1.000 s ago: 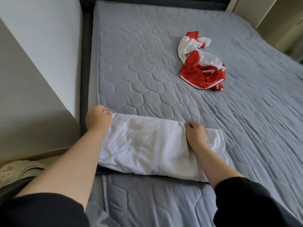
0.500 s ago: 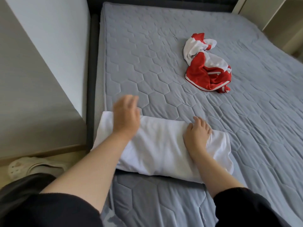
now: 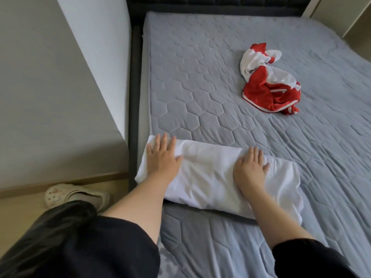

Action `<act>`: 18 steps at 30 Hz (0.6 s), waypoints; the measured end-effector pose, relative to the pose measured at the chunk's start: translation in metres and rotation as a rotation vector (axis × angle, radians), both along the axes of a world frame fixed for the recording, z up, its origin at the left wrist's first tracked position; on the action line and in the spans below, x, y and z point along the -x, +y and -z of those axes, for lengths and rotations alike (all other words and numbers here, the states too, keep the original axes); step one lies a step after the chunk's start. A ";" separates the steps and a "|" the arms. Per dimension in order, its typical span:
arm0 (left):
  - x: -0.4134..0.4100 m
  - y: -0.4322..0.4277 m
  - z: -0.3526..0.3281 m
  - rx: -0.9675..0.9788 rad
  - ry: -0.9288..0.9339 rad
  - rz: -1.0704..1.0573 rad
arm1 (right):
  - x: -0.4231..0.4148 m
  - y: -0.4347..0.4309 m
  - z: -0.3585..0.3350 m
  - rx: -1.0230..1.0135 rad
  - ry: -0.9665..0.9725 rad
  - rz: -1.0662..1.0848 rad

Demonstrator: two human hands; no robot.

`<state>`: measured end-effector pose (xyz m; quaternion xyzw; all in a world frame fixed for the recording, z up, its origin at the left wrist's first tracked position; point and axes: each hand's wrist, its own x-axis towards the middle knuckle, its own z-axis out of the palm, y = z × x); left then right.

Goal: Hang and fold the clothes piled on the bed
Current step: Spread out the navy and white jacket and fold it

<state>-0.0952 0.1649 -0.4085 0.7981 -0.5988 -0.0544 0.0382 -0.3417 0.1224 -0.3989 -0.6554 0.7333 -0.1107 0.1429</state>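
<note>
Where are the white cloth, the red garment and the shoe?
white cloth (image 3: 208,173): head view, its smooth middle.
red garment (image 3: 258,94): head view, its red lower part.
shoe (image 3: 76,195): head view, its upper.

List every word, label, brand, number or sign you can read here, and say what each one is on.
None: no text can be read in this view.
White garment under the left hand and right hand: plain, no print showing.
Red and white garment: only stripes visible.
Shoe on the floor: small marks, too blurred to read.
Bed cover: hexagon quilting only.
</note>
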 end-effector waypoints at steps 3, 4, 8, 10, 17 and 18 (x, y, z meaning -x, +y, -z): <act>-0.017 0.002 -0.011 -0.008 0.172 -0.257 | -0.035 0.012 -0.012 0.130 -0.255 -0.206; -0.019 0.003 -0.014 0.011 0.296 -0.325 | -0.047 0.018 -0.015 0.123 -0.423 -0.239; -0.022 0.002 -0.026 0.076 0.588 -0.412 | -0.061 0.027 -0.010 0.059 -0.838 -0.118; -0.027 0.002 -0.034 0.070 0.659 -0.477 | -0.055 0.026 -0.003 0.012 -0.901 0.009; -0.029 0.004 -0.050 -0.016 0.611 -0.426 | -0.050 0.025 0.001 -0.041 -0.930 0.036; -0.029 0.005 -0.051 -0.057 0.608 -0.421 | -0.050 0.025 0.001 -0.046 -0.924 0.034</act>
